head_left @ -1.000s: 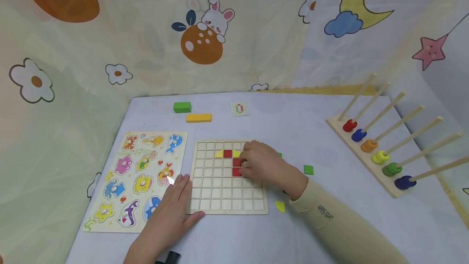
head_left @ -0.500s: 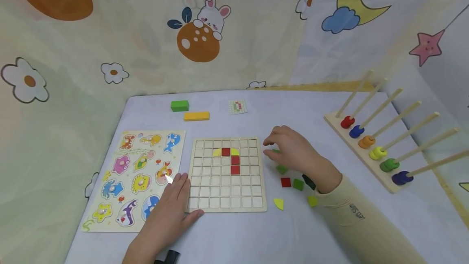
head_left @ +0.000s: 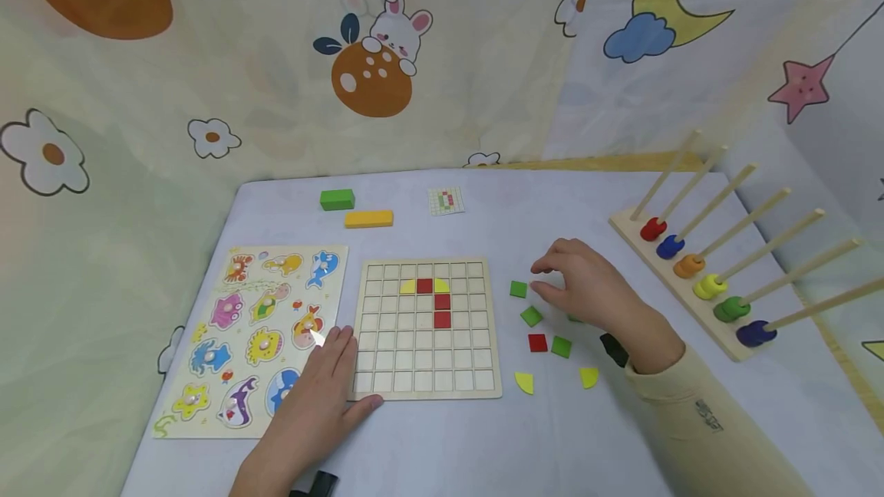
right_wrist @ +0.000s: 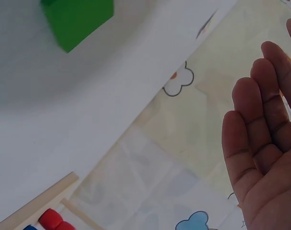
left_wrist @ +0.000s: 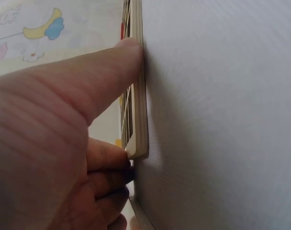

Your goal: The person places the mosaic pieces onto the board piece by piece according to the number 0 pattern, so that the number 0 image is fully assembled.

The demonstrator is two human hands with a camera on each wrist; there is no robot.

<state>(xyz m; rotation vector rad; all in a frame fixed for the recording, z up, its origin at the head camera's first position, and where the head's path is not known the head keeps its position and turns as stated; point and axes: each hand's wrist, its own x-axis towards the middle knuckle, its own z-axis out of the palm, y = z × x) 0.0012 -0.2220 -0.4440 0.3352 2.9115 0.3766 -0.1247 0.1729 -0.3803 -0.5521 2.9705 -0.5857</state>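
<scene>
Head view: we see left hand (head_left: 311, 397) resting at near left corner of square pale wooden grid board (head_left: 414, 340), fingers straight. On board's far half: three red square tiles (head_left: 442, 302), two small yellow tiles (head_left: 409, 287). Right hand (head_left: 587, 282) hovers right of board, grip wide, near green square tile (head_left: 518, 289).

Left wrist view: we see thumb against board's near edge.

Right wrist view: we see fingers (right_wrist: 251, 115) slightly bent.

Loose tiles (head_left: 537, 343) clutter the space between the grid board (head_left: 470, 359) and the right hand (head_left: 587, 286) and forearm; 7 pegs (head_left: 744, 222) obstruct farther right. The left hand (head_left: 318, 390) blocks the board's left edge; bare tablecloth (head_left: 449, 443) nearer leaves passage.
</scene>
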